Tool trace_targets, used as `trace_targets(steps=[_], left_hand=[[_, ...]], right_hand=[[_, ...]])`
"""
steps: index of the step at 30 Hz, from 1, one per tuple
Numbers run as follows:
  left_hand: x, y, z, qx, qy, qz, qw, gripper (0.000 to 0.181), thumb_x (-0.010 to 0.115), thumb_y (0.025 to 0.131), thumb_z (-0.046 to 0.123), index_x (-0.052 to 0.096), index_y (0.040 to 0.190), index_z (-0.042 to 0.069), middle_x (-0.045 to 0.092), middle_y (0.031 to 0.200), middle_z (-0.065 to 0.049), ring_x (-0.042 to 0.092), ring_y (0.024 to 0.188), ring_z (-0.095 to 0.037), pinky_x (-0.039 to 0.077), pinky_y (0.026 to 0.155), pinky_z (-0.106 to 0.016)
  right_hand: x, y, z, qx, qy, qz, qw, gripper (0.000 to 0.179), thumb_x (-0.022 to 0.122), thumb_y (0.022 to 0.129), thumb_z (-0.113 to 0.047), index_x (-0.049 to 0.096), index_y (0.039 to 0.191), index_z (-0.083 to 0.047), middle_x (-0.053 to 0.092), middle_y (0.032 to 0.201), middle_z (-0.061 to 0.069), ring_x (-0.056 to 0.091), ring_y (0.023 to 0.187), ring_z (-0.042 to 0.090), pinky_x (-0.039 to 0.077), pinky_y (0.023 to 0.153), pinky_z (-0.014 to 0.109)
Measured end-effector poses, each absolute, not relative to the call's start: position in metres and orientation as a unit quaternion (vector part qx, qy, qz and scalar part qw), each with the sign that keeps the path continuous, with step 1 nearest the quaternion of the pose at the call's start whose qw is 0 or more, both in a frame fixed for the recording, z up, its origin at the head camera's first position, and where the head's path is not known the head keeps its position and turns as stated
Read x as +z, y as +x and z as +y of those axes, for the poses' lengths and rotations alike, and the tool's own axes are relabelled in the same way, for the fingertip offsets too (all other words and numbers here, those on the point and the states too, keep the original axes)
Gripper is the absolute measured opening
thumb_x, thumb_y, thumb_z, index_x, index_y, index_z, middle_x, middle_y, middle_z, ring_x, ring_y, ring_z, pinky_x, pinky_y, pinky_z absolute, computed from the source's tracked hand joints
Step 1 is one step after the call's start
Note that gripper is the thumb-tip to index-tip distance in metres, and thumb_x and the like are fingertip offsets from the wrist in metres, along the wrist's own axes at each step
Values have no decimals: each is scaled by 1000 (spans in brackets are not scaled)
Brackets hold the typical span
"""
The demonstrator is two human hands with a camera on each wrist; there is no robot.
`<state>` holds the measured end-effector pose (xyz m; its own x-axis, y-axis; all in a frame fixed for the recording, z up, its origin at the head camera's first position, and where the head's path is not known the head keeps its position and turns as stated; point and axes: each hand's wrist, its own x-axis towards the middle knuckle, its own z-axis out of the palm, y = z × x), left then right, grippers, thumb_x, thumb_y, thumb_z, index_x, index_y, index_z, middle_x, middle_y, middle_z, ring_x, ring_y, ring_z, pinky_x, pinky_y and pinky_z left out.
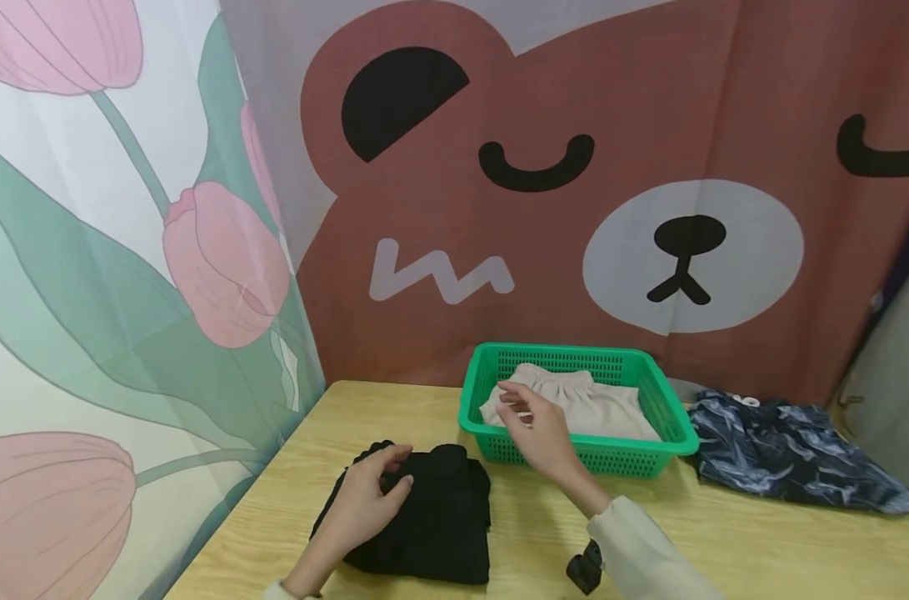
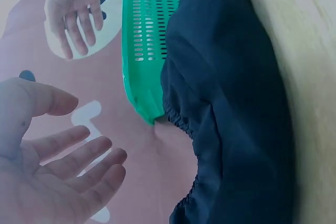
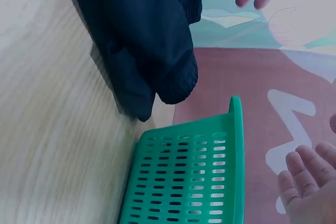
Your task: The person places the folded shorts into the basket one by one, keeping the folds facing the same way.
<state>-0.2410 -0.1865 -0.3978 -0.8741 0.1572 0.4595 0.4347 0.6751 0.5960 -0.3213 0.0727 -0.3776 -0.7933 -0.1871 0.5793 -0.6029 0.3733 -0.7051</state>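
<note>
Black folded garment (image 1: 442,529), gathered elastic along its far edge, lies at the lower middle of the frame, a touch left of centre. And here's the key relation: the left hand (image 1: 367,496) is the nearer one, hovering right over the garment's left part, most of the cloth spreading below it and to its right. The left wrist view shows a gap, so no contact; fingers loosely bent, thumb well apart, nothing held. No clear long axis on that bundle; it looks nearly as deep as it is wide. Up and to the right, the right hand (image 1: 535,427) hangs over the near left side of the green basket (image 1: 626,460), fingers relaxed, also holding nothing. Inside the basket sits a beige garment (image 1: 604,408), waistband gathered. Further right, dark patterned clothing (image 1: 791,458) lies on the wood-grain table (image 1: 532,542), the bear-print backdrop (image 1: 424,342) behind it all.
</note>
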Motion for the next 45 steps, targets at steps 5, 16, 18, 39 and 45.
trace_targets(steps=[5, 16, 18, 39, 45], left_hand=[[-395, -241, -193, -412, -130, -881, 195, 32, 68, 90, 7, 64, 122, 8, 64, 117, -6, 62, 99, -30, 52, 78, -45], [-397, -242, -203, -424, -102, -874, 215, 31, 68, 90, 7, 64, 121, 5, 64, 116, -11, 64, 97, -29, 53, 78, -40], [-397, -241, -206, -428, -94, -874, 211, 31, 68, 91, 8, 64, 121, 5, 64, 117, -10, 64, 98, -31, 53, 78, -40], [-410, -244, -235, -428, -15, -878, 214, 28, 67, 90, 6, 66, 116, -1, 66, 111, -19, 66, 94, -32, 54, 77, -43], [-417, -249, -248, -406, 14, -893, 195, 30, 66, 90, 9, 65, 117, -3, 65, 109, -24, 66, 91, -36, 53, 76, -46]], right_hand=[[-379, -315, 76, 517, 246, -794, 204, 30, 60, 97, -14, 63, 127, -13, 66, 108, 7, 63, 95, 19, 52, 78, 38], [-387, -304, 82, 535, 193, -799, 197, 28, 61, 97, -20, 65, 123, -12, 68, 105, 6, 64, 91, 18, 51, 79, 39], [-390, -302, 83, 535, 186, -801, 195, 27, 61, 97, -21, 66, 121, -12, 69, 104, 4, 64, 90, 17, 51, 78, 38], [-418, -288, 87, 531, 148, -828, 107, 25, 64, 94, -25, 69, 112, -8, 69, 94, -3, 63, 83, 15, 50, 73, 34], [-424, -284, 83, 544, 134, -826, 65, 26, 64, 94, -22, 68, 113, -5, 68, 93, 2, 63, 84, 17, 49, 72, 35]])
